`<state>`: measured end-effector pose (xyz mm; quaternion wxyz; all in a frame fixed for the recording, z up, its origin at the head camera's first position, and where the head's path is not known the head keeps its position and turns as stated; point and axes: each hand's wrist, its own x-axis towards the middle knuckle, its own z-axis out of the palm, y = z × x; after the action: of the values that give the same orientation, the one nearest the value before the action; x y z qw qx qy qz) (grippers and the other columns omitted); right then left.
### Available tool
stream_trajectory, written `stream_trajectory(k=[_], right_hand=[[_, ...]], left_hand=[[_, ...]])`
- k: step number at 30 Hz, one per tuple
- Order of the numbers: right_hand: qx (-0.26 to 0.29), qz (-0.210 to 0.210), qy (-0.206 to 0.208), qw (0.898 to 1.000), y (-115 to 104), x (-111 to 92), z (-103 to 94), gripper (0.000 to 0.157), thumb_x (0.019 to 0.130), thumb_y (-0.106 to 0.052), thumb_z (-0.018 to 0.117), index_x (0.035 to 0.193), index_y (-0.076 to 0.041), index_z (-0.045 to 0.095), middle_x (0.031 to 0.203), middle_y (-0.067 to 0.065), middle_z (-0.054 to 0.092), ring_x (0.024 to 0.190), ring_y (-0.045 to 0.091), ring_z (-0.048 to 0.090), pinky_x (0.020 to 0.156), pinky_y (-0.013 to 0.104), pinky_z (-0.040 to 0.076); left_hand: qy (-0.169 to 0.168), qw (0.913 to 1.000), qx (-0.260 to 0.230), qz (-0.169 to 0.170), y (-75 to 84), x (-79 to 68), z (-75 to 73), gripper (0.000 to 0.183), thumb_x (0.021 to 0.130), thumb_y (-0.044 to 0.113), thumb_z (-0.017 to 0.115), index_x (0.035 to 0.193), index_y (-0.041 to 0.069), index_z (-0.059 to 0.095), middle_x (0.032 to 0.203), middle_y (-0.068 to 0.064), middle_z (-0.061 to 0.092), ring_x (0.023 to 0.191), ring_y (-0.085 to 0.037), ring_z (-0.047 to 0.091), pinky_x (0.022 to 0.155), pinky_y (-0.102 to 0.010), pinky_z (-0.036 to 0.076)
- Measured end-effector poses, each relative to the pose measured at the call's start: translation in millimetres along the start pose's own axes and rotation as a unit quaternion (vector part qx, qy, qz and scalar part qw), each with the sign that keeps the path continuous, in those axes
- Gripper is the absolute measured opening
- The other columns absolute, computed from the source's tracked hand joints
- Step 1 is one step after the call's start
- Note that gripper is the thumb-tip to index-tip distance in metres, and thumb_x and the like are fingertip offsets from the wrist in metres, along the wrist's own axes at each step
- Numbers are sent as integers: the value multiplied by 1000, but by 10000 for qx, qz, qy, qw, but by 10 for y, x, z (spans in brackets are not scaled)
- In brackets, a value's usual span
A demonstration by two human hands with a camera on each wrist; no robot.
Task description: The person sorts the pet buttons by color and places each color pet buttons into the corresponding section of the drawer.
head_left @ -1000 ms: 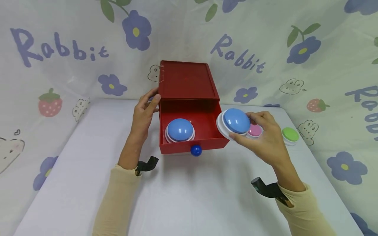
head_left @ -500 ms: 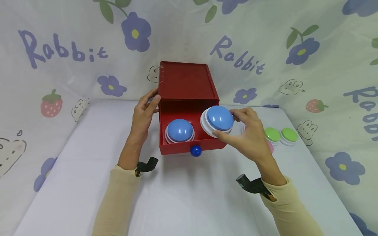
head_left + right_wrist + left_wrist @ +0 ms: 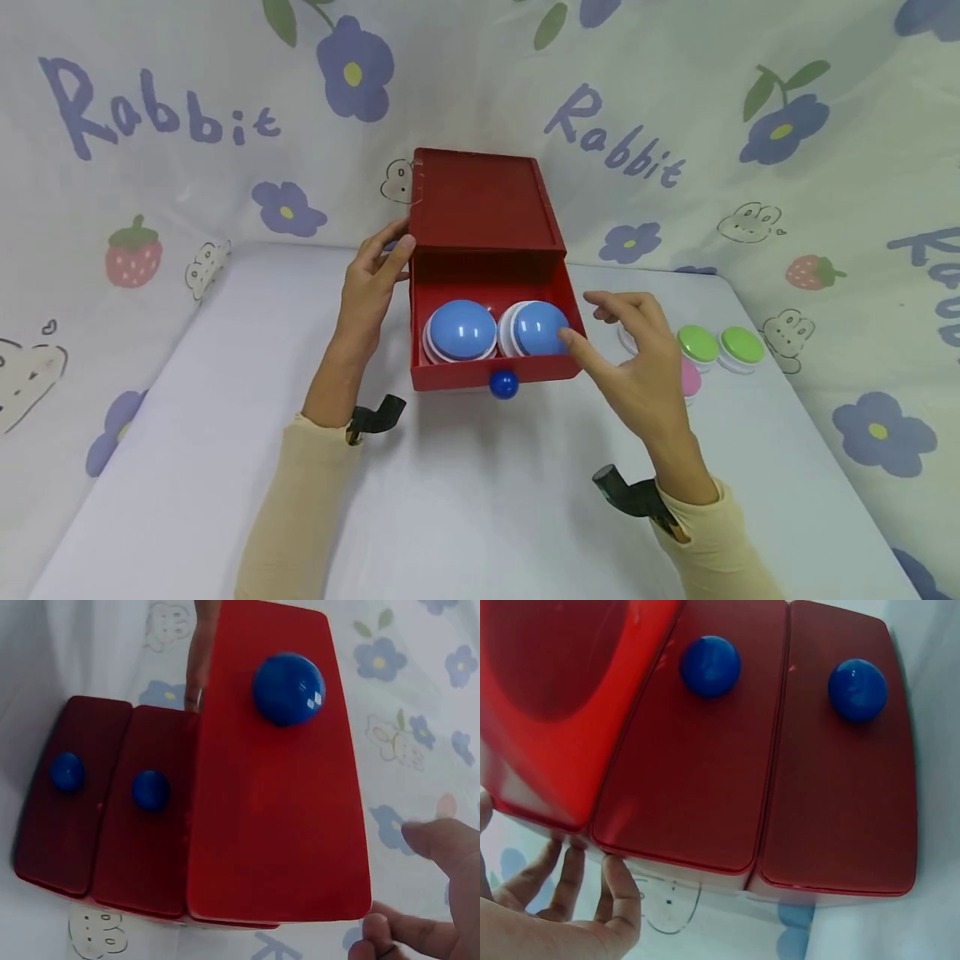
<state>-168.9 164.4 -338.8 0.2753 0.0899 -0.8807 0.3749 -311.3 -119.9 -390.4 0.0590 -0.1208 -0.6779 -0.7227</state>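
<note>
A red drawer cabinet [image 3: 486,204] stands against the back cloth with its top drawer [image 3: 461,379] pulled out. Two blue dome buttons with white bases lie inside: the left button [image 3: 462,331] sits flat, and the right button [image 3: 542,327] leans to one side. My left hand [image 3: 367,287] touches the cabinet's left side, its fingertips along the wall in the left wrist view. By the drawer's right edge is my right hand [image 3: 641,367], thumb and fingers spread, nothing between them. Its thumb tip overlaps the right button in the head view.
Two green buttons, one nearer [image 3: 698,343] and one farther right [image 3: 742,344], lie on the white table with a pink button [image 3: 690,379], partly behind my right hand. Two lower drawers [image 3: 682,772] with blue knobs are closed. Patterned cloth [image 3: 480,92] hangs behind.
My right hand has carried the second blue button left into the drawer, beside the first, and let go. The left hand has stayed at the cabinet's side.
</note>
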Motion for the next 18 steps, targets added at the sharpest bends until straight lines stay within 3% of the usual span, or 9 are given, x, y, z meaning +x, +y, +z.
stream_trajectory(k=[4, 9, 12, 14, 16, 18], right_hand=[[310, -643, 411, 9966, 26, -193, 33, 36, 82, -12, 81, 117, -8, 73, 108, 7, 65, 101, 17, 56, 82, 32, 47], [401, -1436, 563, 9872, -77, -397, 94, 28, 89, -27, 75, 107, -6, 76, 101, 7, 66, 95, 20, 59, 80, 20, 49], [311, -1349, 62, 9904, -161, -466, 120, 27, 88, -29, 78, 105, -8, 76, 98, 3, 66, 91, 17, 59, 74, 19, 52], [31, -1070, -504, 9930, -198, -491, 157, 29, 84, -29, 83, 106, -10, 76, 97, -1, 66, 85, 12, 58, 67, 19, 52], [-277, -757, -1056, 9911, -214, -501, 209, 31, 82, -29, 85, 106, -11, 75, 94, -3, 66, 78, 7, 57, 61, 18, 51], [-497, -583, -1333, 9881, -211, -497, 264, 31, 82, -30, 85, 104, -11, 74, 90, -3, 67, 73, 6, 56, 58, 20, 50]], left_hand=[[-26, 10000, 21, 35, 1, 1, 16, 54, 99, 42, 59, 149, 24, 49, 148, -1, 42, 125, -22, 48, 94, -31, 49], [-10, 10000, 55, -1, 10, -22, 36, 54, 99, 42, 59, 149, 24, 50, 148, 0, 42, 125, -22, 48, 95, -32, 49], [31, 10000, 67, -11, 22, -35, 39, 54, 99, 43, 60, 148, 25, 50, 147, 0, 43, 125, -22, 49, 95, -32, 48], [34, 10000, 73, -18, 24, -45, 47, 54, 98, 43, 60, 148, 25, 50, 147, 0, 43, 125, -22, 49, 96, -33, 49], [59, 10000, 70, -11, 21, -49, 54, 54, 98, 44, 60, 148, 25, 50, 147, 1, 43, 124, -22, 49, 96, -33, 49], [82, 9999, 63, -5, 16, -56, 61, 54, 98, 44, 60, 148, 26, 50, 147, 1, 43, 124, -22, 49, 95, -32, 49]])
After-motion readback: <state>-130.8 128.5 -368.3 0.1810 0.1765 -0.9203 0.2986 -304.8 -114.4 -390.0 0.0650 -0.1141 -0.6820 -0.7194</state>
